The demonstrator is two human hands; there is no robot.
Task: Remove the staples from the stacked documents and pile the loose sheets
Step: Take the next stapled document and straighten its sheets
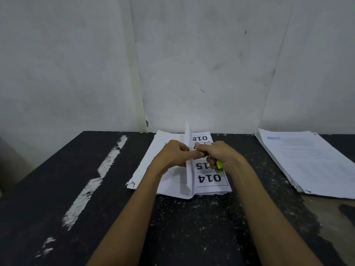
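Hands at centre stack (pixel 211 179): my left hand (pixel 173 154) pinches raised sheet (pixel 189 160); right hand (pixel 221 152) clamps green remover (pixel 219 165).

Scuffed black tabletop (pixel 182 227) with white paint streaks left of the hands, stained grey-white plaster wall (pixel 192 64) beyond them, dim flat light

Document stack (pixel 211 181) lies flat at table centre, top page printed with large numbers 014, 015, 018. One sheet (pixel 189 164) stands lifted on edge along its middle. Second paper pile (pixel 311 162) lies flat, well apart, far right.
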